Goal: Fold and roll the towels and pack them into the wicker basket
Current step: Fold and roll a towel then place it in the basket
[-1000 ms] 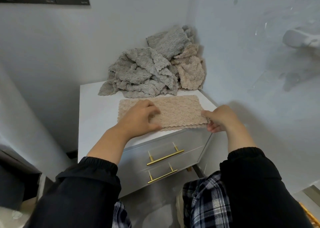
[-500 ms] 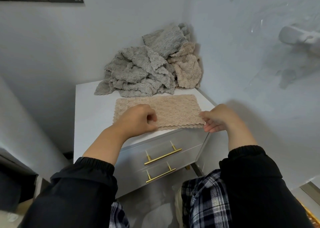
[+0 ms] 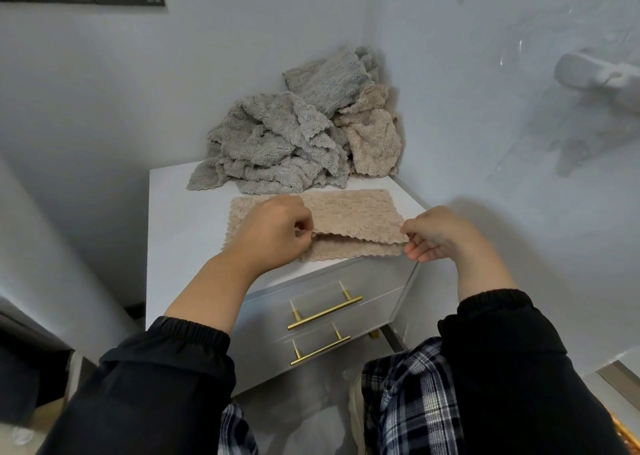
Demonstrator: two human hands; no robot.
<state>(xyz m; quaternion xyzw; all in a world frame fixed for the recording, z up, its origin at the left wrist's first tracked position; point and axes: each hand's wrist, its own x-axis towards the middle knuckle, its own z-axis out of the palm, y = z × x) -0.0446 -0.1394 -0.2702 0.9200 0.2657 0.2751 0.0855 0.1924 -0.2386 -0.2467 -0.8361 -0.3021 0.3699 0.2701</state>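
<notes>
Towel's left half (image 3: pixel 239 212) behind left hand (image 3: pixel 273 233)

White two-drawer cabinet (image 3: pixel 180 219) with brass handles (image 3: pixel 324 312) in a pale-walled corner (image 3: pixel 372 22).

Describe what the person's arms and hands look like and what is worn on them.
Both arms wear loose black sleeves with gathered elastic cuffs, pushed up so the forearms are bare: the left sleeve and the right sleeve. The left hand and right hand are bare: no gloves, and no rings or watch show. No markings or logos show on the sleeves.
</notes>
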